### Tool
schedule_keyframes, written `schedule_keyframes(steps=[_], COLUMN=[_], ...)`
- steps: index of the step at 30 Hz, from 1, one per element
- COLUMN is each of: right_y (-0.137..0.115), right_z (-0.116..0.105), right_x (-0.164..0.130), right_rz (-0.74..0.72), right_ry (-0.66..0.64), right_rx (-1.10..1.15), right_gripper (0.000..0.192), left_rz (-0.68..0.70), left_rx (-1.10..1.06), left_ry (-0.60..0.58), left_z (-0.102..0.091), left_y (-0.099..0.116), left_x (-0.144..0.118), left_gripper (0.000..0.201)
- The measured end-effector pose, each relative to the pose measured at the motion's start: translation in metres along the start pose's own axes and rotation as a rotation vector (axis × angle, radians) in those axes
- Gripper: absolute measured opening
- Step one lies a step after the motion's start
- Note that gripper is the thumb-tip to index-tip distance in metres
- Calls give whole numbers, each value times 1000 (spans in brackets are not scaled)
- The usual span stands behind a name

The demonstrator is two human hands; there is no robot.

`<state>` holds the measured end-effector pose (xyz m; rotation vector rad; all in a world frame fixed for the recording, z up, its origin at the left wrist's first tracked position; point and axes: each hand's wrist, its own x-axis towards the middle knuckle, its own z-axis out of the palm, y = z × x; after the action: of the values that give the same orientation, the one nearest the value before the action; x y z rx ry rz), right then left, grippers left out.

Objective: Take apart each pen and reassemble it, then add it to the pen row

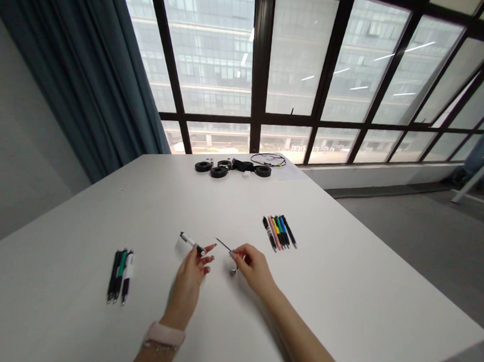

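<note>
My left hand [194, 271] holds a white pen barrel with a black grip [191, 243] between thumb and fingers, tilted above the table. In my right hand [253, 266] a thin dark pen refill [224, 245] is pinched, its free end pointing toward the barrel but apart from it. A small shiny pen tip [232, 271] shows just below my right fingertips; whether it is held or lies on the table, I cannot tell. Left of my hands lies a row of black, green and white pens [119, 276]. Right of them is a row of several coloured pens [280, 232].
The white table [319, 317] runs toward the window. At its far end lie black ring-shaped pads [218, 172], a thin black cable [268, 159] and a sheet of paper [290, 173]. A blue curtain [88, 73] hangs at the left.
</note>
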<state>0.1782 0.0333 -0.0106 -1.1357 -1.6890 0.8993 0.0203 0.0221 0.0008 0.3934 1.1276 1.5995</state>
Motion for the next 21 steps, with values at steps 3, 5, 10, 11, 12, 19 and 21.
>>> schedule_keyframes(steps=[3,5,10,11,12,19,21], right_y=[-1,-3,-6,-6,-6,-7,-5], right_z=[-1,-1,-1,-1,-1,-2,0], right_x=[-2,-3,-6,-6,-6,-5,-5], right_rz=[-25,-52,-83,-88,-92,-112,-121], right_ry=[-18,-41,-79,-82,-83,-65,-26], right_rx=[33,18,-59,-71,-82,-106,-68], right_gripper=[13,12,8,8,7,9,12], left_rz=[99,137,189,194,200,276,305], left_rx=[59,91,121,124,131,319,388], left_ry=[52,75,92,91,85,51,20], left_z=[-11,-17,-21,-21,-21,-20,-18], left_y=[-6,-10,-13,-13,-13,-16,-18], left_x=[7,11,15,16,15,12,11], left_gripper=[22,29,41,42,43,50,51])
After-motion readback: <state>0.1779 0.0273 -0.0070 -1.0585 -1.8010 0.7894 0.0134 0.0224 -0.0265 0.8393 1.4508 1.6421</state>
